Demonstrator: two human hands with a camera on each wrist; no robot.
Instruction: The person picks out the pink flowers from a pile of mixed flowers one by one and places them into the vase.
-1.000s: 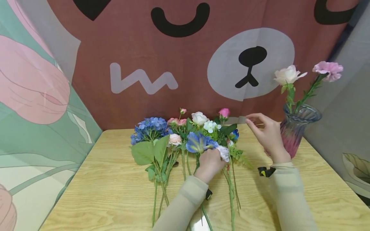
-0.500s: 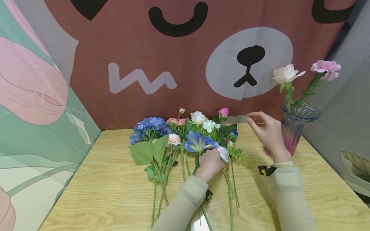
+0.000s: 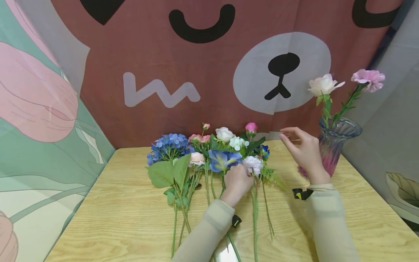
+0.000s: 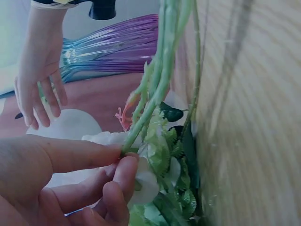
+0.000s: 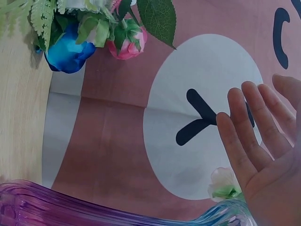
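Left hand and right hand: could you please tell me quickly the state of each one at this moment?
Left hand: closed, pinching a slender green flower stem.
Right hand: open, fingers relaxed, holding nothing.

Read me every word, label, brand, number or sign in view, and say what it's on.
No readable text anywhere.
Pale zigzag on the backdrop: a drawing, m-like, not plainly lettering.
Black object by the right cuff: yellow mark, too small to read.
Vase: no label visible.
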